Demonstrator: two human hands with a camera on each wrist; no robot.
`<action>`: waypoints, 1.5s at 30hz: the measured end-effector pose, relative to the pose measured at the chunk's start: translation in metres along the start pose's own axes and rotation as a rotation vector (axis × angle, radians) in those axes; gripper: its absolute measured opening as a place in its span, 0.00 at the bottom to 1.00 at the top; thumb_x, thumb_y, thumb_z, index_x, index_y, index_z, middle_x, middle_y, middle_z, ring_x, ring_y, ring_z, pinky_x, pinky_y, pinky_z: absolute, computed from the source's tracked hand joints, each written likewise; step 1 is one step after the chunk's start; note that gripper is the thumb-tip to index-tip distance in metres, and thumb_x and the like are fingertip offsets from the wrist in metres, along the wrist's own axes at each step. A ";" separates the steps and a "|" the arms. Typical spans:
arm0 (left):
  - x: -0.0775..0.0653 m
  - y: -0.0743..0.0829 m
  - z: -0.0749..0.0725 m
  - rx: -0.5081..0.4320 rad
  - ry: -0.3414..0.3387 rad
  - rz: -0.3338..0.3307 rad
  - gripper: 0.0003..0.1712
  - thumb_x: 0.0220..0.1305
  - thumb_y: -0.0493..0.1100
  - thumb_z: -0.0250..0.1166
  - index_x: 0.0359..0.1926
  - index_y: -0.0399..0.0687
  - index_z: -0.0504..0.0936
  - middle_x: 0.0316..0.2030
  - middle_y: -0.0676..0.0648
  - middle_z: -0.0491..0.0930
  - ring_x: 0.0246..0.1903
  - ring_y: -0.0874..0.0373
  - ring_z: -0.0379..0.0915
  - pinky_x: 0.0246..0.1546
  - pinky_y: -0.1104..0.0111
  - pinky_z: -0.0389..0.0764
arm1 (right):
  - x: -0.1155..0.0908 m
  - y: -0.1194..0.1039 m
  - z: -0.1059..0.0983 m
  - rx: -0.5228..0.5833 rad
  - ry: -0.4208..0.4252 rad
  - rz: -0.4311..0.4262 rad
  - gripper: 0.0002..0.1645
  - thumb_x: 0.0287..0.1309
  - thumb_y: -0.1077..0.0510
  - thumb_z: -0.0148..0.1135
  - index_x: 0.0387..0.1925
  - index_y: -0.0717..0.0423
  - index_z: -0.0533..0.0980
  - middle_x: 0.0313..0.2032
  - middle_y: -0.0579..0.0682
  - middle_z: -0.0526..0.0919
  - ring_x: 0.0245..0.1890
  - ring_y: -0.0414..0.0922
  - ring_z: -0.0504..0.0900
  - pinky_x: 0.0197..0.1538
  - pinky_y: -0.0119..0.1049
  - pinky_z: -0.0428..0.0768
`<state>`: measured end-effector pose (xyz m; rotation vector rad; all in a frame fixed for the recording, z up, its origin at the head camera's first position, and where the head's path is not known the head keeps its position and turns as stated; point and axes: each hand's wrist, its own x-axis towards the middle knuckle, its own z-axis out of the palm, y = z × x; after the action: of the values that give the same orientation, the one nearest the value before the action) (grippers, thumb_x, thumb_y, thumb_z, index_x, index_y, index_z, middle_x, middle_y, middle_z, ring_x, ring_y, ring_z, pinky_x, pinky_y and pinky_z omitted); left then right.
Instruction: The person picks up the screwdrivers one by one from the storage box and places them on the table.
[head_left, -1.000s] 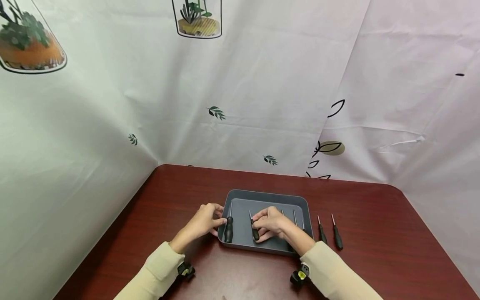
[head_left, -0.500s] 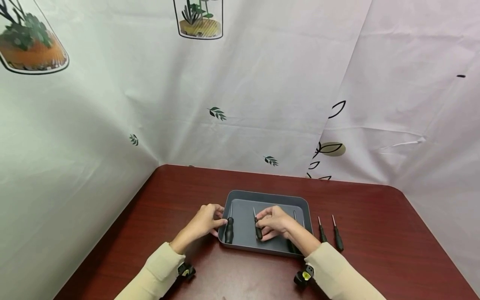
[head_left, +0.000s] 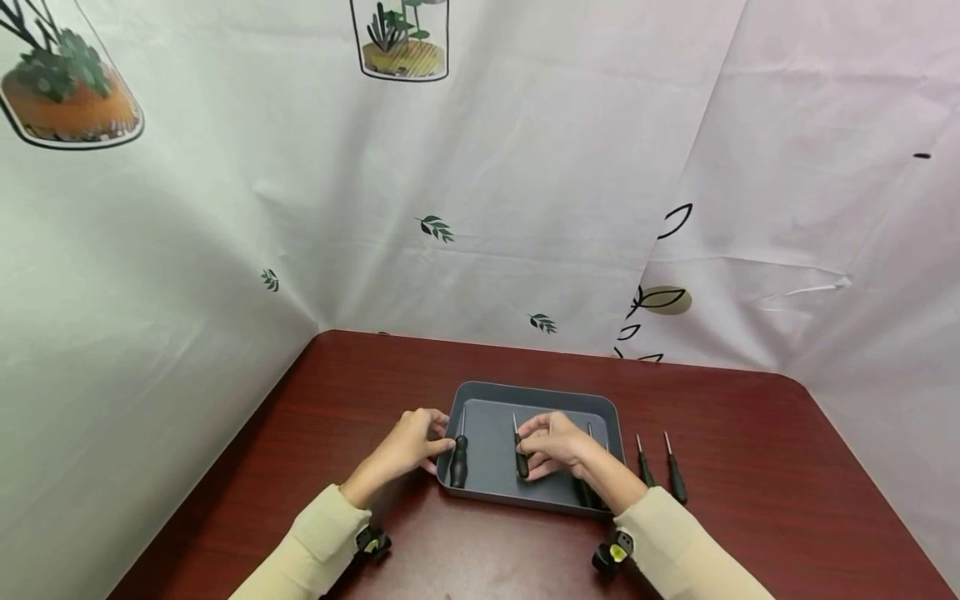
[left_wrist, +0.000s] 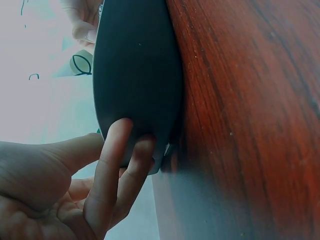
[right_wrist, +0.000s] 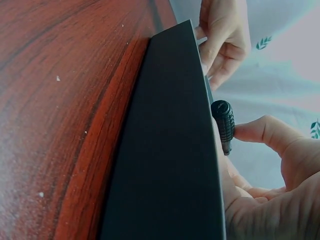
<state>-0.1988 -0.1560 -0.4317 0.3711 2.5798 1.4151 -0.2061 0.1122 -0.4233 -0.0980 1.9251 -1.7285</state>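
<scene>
A grey rectangular tray [head_left: 532, 393] lies on the table. At its left side my left hand [head_left: 407, 442] grips the wall, thumb over the rim and fingers [left_wrist: 111, 160] against the outside in the left wrist view. My right hand [head_left: 555, 446] pinches a screwdriver [head_left: 522, 463] by its black handle over the tray's middle, shaft pointing away from me. The ribbed handle end [right_wrist: 223, 112] shows between thumb and fingers in the right wrist view. A larger black screwdriver [head_left: 459, 463] lies along the tray's left wall. Several more at the right are partly hidden under my right wrist.
Two screwdrivers lie on the table to the right of the tray, one [head_left: 676, 479] farther out and one [head_left: 644, 462] close to the tray, partly behind my sleeve. The reddish-brown table [head_left: 360, 375] meets a white patterned cloth [head_left: 480, 275] at its back and sides.
My right hand has moved a little to the right with the screwdriver, which has turned straighter, shaft away from me. The left hand stays on the tray's side.
</scene>
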 end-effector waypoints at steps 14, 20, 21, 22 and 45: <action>0.000 -0.001 -0.001 0.013 0.003 -0.002 0.22 0.60 0.30 0.70 0.53 0.22 0.76 0.38 0.36 0.81 0.28 0.52 0.82 0.17 0.65 0.85 | -0.003 0.000 -0.004 -0.016 0.006 -0.026 0.17 0.55 0.73 0.59 0.48 0.72 0.71 0.30 0.54 0.81 0.19 0.42 0.81 0.27 0.38 0.88; 0.000 -0.001 -0.001 0.004 0.006 0.010 0.21 0.60 0.29 0.70 0.52 0.22 0.77 0.38 0.36 0.82 0.29 0.51 0.82 0.16 0.65 0.85 | -0.005 -0.001 -0.006 -0.005 -0.003 -0.035 0.18 0.55 0.74 0.59 0.49 0.73 0.70 0.30 0.53 0.82 0.19 0.43 0.81 0.28 0.39 0.89; 0.000 -0.001 -0.001 0.007 0.008 0.013 0.21 0.60 0.29 0.70 0.52 0.22 0.77 0.37 0.36 0.82 0.29 0.51 0.82 0.16 0.65 0.85 | -0.005 -0.001 -0.007 -0.004 -0.005 -0.038 0.19 0.55 0.73 0.58 0.50 0.73 0.70 0.30 0.53 0.82 0.19 0.43 0.81 0.28 0.40 0.89; 0.000 -0.001 -0.001 0.009 0.011 0.014 0.21 0.60 0.29 0.70 0.52 0.22 0.77 0.37 0.36 0.82 0.28 0.52 0.82 0.16 0.65 0.85 | -0.005 -0.002 -0.008 -0.003 -0.006 -0.040 0.19 0.55 0.73 0.58 0.50 0.74 0.70 0.30 0.54 0.82 0.19 0.43 0.81 0.29 0.40 0.89; 0.003 -0.003 0.002 0.018 0.006 0.009 0.21 0.60 0.29 0.70 0.53 0.23 0.77 0.38 0.37 0.82 0.28 0.53 0.82 0.16 0.65 0.85 | -0.022 -0.004 -0.030 0.002 -0.024 -0.056 0.24 0.56 0.70 0.57 0.54 0.75 0.68 0.36 0.57 0.83 0.24 0.45 0.83 0.34 0.45 0.89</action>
<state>-0.2016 -0.1552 -0.4349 0.3827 2.6003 1.3991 -0.2018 0.1474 -0.4116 -0.1725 1.9202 -1.7577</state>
